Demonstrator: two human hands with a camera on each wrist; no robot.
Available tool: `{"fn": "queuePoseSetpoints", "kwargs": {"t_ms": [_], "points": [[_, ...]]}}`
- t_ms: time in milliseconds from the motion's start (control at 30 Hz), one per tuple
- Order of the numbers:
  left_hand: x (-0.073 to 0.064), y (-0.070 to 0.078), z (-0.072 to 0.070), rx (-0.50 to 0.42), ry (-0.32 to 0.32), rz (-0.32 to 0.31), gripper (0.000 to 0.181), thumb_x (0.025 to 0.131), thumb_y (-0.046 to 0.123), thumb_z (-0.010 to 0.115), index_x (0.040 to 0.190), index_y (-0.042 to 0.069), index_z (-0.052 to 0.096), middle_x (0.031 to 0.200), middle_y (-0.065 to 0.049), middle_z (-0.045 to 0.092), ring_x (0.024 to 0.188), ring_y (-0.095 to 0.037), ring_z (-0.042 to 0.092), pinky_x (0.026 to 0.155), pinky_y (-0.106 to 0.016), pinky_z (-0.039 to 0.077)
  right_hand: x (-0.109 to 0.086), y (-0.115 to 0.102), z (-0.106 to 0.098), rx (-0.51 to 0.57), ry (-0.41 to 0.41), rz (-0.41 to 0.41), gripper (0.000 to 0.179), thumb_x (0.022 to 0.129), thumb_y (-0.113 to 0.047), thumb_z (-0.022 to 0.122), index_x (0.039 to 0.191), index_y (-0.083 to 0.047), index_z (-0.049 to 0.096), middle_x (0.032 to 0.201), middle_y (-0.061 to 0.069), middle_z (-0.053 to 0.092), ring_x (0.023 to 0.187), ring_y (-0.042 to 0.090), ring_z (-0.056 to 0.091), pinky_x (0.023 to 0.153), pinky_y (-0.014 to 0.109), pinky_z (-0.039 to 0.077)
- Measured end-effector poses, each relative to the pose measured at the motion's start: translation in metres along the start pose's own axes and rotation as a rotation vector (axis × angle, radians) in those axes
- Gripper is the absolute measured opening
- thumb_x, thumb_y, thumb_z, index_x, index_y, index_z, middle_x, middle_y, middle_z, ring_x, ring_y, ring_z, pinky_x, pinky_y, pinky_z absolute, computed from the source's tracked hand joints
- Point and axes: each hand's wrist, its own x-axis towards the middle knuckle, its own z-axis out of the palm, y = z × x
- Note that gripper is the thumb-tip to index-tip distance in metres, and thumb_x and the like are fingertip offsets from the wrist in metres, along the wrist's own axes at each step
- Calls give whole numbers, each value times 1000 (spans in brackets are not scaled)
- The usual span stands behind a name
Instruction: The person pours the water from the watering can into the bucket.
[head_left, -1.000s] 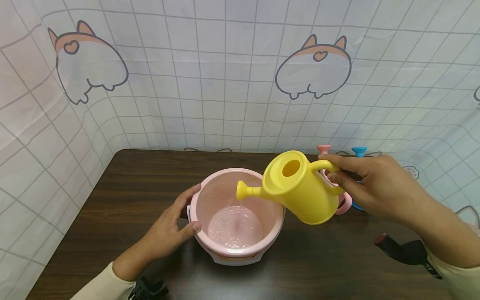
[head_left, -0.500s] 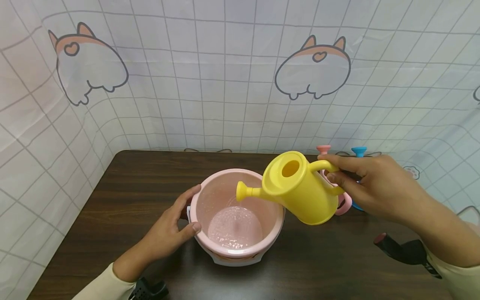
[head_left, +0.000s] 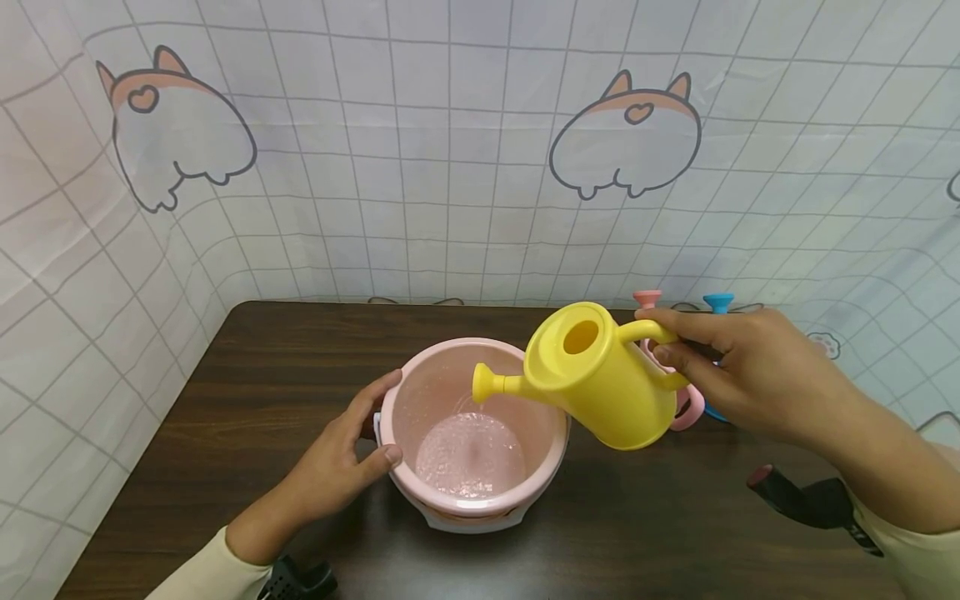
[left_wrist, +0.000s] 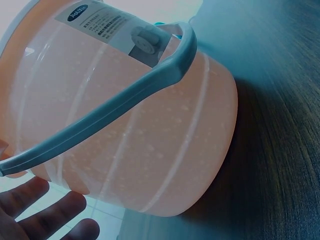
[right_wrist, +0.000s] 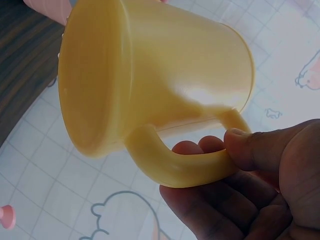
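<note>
My right hand (head_left: 757, 375) grips the handle of a yellow watering can (head_left: 600, 383), fingers and thumb wrapped round it in the right wrist view. The can tilts left, its spout over a pink bucket (head_left: 480, 505). Thin streams of water fall from the spout, and rippling water (head_left: 471, 458) covers the bucket's bottom. At the bucket's left side my left hand (head_left: 330, 467) is spread, with thumb and forefinger resting on the rim. In the left wrist view the other fingers (left_wrist: 55, 215) hang loose beside the bucket's wall, below its grey carrying handle (left_wrist: 100, 122).
Behind the yellow can and my right hand stand a pink watering can (head_left: 692, 408) and a blue one (head_left: 718, 302), both mostly hidden. Everything stands on a dark wooden table (head_left: 300, 350). A white grid-patterned curtain (head_left: 420, 167) hangs behind and at the sides.
Both hands, the yellow watering can and the bucket keep their places. Water keeps falling, and the ripples in the bucket shift.
</note>
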Motion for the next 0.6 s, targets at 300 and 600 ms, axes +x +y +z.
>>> {"fn": "queuePoseSetpoints", "kwargs": {"t_ms": [300, 600], "points": [[0, 1, 0, -4, -1, 5, 76, 97, 32, 66, 162, 24, 27, 135, -4, 59, 100, -15, 65, 90, -42, 50, 0, 0, 0, 9, 0, 0, 47, 77, 2, 83, 123, -9, 76, 85, -8, 67, 60, 1, 34, 49, 16, 30], [0, 1, 0, 3, 1, -8, 76, 97, 34, 66, 162, 26, 27, 136, -4, 58, 100, -15, 65, 90, -41, 50, 1, 1, 0, 6, 6, -18, 48, 76, 3, 84, 122, -9, 76, 83, -10, 65, 60, 1, 35, 50, 15, 31]]}}
